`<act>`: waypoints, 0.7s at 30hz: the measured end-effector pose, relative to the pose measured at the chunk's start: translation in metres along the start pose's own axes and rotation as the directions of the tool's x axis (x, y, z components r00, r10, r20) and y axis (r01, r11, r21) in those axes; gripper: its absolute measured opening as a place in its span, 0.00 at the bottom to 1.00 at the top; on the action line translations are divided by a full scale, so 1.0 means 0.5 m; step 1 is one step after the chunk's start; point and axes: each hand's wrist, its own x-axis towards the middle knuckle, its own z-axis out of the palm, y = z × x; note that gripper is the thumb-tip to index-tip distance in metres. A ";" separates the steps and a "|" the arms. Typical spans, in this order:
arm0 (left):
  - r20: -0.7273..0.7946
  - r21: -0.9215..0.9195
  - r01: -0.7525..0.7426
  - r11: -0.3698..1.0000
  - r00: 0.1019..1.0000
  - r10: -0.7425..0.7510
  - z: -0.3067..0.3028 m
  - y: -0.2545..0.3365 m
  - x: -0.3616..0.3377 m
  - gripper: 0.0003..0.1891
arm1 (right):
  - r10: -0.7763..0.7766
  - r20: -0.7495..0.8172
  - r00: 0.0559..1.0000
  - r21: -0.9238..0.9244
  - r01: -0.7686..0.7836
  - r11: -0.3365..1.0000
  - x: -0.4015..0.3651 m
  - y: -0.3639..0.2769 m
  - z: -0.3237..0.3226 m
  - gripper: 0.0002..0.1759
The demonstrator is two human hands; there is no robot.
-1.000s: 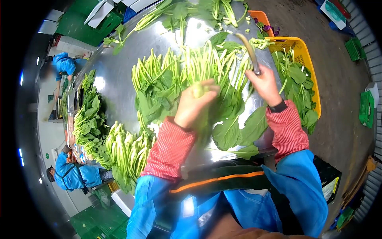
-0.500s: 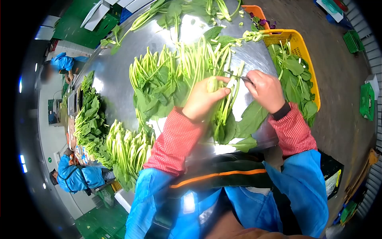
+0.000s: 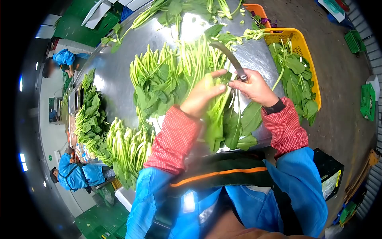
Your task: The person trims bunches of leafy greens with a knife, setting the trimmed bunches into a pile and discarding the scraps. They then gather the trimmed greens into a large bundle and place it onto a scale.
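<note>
In the head view my left hand [image 3: 203, 94] is closed round a leafy green stalk [image 3: 216, 121], whose leaves hang down toward my body. My right hand [image 3: 256, 88] grips a knife with a curved dark blade [image 3: 230, 55], the tip pointing up and to the left. Thumb and fingertips of the right hand are right beside the left fingers, at the top of the stalk. Loose large leaves [image 3: 251, 118] lie below the right hand. Beyond the left hand, trimmed leafy greens [image 3: 159, 81] lie in a row on the metal table [image 3: 115, 65].
At the right stands a yellow crate [image 3: 304, 47] full of greens, with an orange crate [image 3: 256, 10] behind it. Bunched greens [image 3: 125, 149] line the table's left side. Cut stem pieces lie at the far edge. Two people in blue [image 3: 71, 173] are at the left.
The knife has swung from lying across the stalk to pointing up and away. My right hand has moved slightly left, close to the left fingers; the held stalk's leaves hang differently.
</note>
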 end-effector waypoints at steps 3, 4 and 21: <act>0.028 0.115 0.064 0.991 0.997 -0.068 0.015 0.013 -0.014 0.26 | -0.086 -0.019 0.996 -0.158 0.082 0.984 0.001 0.009 0.014 0.12; 0.027 0.177 0.070 0.982 0.997 -0.076 0.019 0.016 -0.016 0.25 | -0.035 0.042 0.998 -0.234 0.044 0.971 0.000 0.001 0.010 0.13; -0.260 -0.166 0.099 0.981 0.955 -0.140 -0.050 0.007 -0.054 0.17 | 0.009 -0.549 0.836 -0.610 -0.408 0.679 0.241 0.233 -0.064 0.28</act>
